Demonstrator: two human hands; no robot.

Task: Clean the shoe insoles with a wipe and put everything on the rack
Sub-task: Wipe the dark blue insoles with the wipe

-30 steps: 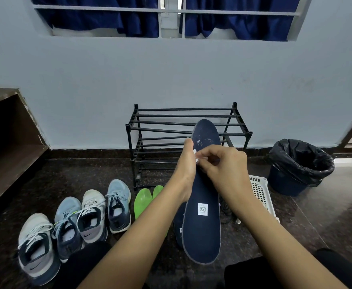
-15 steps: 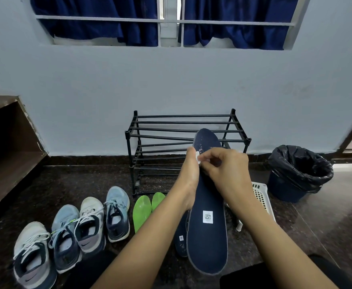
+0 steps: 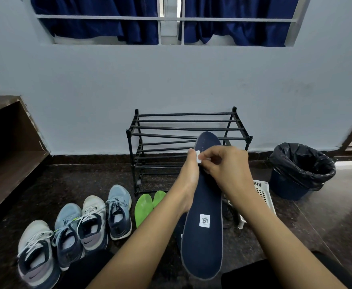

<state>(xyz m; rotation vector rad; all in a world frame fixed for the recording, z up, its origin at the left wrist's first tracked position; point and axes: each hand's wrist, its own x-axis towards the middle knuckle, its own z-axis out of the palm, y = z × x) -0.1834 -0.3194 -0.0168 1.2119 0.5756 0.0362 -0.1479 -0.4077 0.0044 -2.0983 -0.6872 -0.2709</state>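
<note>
**Wipe meets navy insole, up near the toe**

Nearest us, one navy insole [image 3: 202, 236] is held up above the floor [image 3: 327, 215], heel toward the camera, toe pointing at the rack [image 3: 183, 120]. The left hand [image 3: 188, 180] grips its left edge, fingers tucked behind. The right hand [image 3: 227, 165] pinches one small white wipe [image 3: 198, 157] against its upper part. Underneath, a second insole [image 3: 179, 230] lies on the floor, mostly hidden. To the left lie two green insoles [image 3: 143, 206], then four shoes [image 3: 93, 222] in a row. There is one white basket [image 3: 262, 192] on the right. Further back stand the one black rack and, to its right, one lined bin [image 3: 300, 170]. Up top hang two blue curtains [image 3: 100, 26].
</note>
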